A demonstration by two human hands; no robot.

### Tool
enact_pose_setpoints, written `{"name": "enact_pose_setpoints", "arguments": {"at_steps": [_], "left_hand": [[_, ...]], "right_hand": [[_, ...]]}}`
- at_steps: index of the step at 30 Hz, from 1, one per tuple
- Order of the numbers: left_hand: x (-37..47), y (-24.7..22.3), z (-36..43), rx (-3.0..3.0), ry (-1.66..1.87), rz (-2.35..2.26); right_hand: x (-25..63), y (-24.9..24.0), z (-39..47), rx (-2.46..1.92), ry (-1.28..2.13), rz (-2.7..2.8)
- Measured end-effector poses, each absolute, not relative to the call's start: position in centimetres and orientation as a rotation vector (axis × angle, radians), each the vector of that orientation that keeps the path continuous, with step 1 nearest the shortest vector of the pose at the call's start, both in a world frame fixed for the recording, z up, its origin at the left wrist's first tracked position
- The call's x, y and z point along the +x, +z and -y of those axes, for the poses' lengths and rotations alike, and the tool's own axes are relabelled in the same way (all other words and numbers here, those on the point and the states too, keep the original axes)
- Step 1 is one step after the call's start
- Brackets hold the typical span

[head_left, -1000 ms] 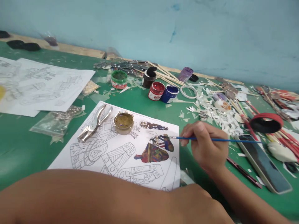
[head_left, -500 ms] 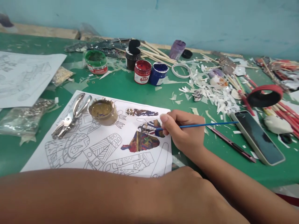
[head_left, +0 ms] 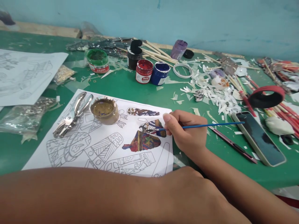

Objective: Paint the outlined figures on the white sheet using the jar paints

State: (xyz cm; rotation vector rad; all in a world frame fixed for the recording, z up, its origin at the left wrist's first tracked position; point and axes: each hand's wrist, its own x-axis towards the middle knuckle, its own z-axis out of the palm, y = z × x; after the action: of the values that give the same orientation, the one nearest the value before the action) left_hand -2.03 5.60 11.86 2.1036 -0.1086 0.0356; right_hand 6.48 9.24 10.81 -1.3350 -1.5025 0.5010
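My right hand [head_left: 187,133] grips a thin blue paintbrush [head_left: 210,125] near its tip, and the bristles touch a small painted shape [head_left: 153,127] on a white sheet of line drawings [head_left: 100,155]. Just below it lies a larger shape painted red, blue and yellow [head_left: 142,141]. An open jar of gold paint [head_left: 104,110] and a metal hole punch [head_left: 72,115] rest on the sheet's upper left. My left forearm [head_left: 93,196] lies across the bottom of the view, and its hand is out of sight.
Green [head_left: 97,60], black [head_left: 133,59], red [head_left: 143,71] and blue [head_left: 159,73] paint jars stand behind the sheet. To the right lie a phone [head_left: 259,137], a dark red pen [head_left: 233,144], paper scraps [head_left: 217,99], wooden sticks and a red-rimmed ring [head_left: 266,96]. Another printed sheet [head_left: 23,74] lies at left.
My right hand has slid left onto the sheet's right edge, gripping the brush closer to its tip. The bristles stay on the small painted shape. The view has shifted slightly.
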Motion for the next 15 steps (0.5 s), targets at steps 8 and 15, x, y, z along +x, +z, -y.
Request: {"name": "enact_pose_setpoints", "arguments": {"at_steps": [8, 15], "left_hand": [[-1.99, 11.91, -5.55, 2.1, -0.027, 0.097], [-1.93, 11.68, -5.47, 2.092, -0.024, 0.088]], "right_hand": [[6.51, 10.72, -9.28, -1.324, 0.465, 1.514], [6.61, 10.83, -9.19, -1.339, 0.457, 1.519]]}}
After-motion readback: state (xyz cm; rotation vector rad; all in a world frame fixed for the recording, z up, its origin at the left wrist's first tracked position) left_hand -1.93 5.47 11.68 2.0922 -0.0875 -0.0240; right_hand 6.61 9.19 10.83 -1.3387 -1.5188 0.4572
